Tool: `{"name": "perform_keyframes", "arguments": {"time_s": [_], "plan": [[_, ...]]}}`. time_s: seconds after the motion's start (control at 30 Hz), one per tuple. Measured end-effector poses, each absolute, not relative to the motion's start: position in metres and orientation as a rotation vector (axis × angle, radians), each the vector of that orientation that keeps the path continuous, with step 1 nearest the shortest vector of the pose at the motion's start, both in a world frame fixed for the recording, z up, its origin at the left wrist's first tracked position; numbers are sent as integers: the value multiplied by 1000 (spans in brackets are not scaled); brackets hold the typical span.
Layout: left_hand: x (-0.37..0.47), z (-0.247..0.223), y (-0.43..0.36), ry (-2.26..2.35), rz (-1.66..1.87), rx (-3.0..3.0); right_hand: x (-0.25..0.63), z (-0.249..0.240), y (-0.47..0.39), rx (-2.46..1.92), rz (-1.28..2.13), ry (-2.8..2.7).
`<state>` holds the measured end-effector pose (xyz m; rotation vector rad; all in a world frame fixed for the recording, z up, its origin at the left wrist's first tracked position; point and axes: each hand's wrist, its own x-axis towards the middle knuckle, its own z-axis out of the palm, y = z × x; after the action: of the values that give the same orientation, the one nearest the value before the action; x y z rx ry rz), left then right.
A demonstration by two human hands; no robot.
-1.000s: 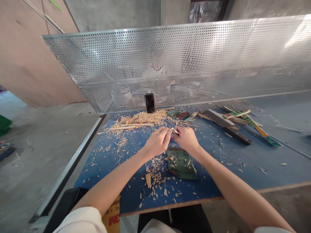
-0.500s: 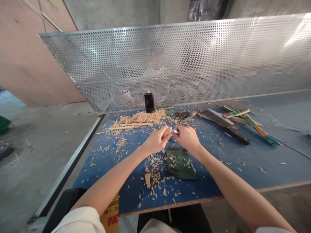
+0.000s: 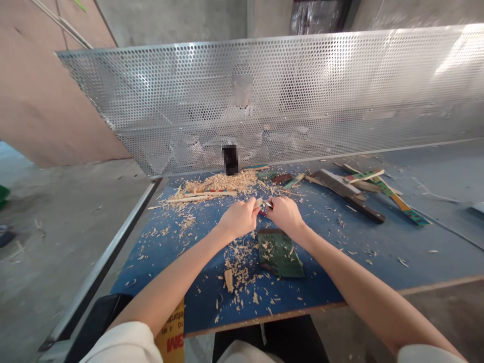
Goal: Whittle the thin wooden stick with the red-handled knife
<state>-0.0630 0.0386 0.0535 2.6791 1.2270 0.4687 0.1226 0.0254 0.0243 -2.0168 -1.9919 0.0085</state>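
My left hand (image 3: 239, 219) is closed around a small pale piece of wood (image 3: 258, 202), whose end pokes out past the thumb. Just to its right, my right hand (image 3: 284, 214) grips a small knife (image 3: 269, 204); only a bit of its metal blade shows, and the handle is hidden in the fist. The two fists are close together but apart, above the blue tabletop (image 3: 325, 282). Below them lies a dark green sheet of sandpaper (image 3: 280, 254), sprinkled with shavings. A short wood chip (image 3: 229, 280) rests to the left of the sheet.
A heap of wood shavings (image 3: 223, 182) spreads along the back left. A saw (image 3: 346, 194) with a dark handle lies at right beside painted wood strips (image 3: 404, 201). A perforated metal panel (image 3: 302, 101) borders the table's rear. A yellow 3M package (image 3: 174, 330) sits at the front left.
My left hand has shifted slightly left and my right hand has turned a little, with the wood and blade still between them. The whole view has drifted slightly.
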Motion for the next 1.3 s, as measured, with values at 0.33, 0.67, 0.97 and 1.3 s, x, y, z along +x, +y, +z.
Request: {"name": "perform_keyframes", "arguments": {"time_s": [0.33, 0.67, 0.97, 1.3], "plan": [[-57, 61, 26, 1452, 328, 2741, 117, 24, 27, -2063, 92, -1905], [-57, 55, 30, 1333, 519, 2571, 116, 28, 27, -2091, 125, -1887], [-55, 56, 31, 1233, 571, 2405, 116, 28, 27, -2057, 123, -1885], [-55, 56, 29, 1216, 592, 2446, 116, 29, 26, -2059, 115, -1879]]}}
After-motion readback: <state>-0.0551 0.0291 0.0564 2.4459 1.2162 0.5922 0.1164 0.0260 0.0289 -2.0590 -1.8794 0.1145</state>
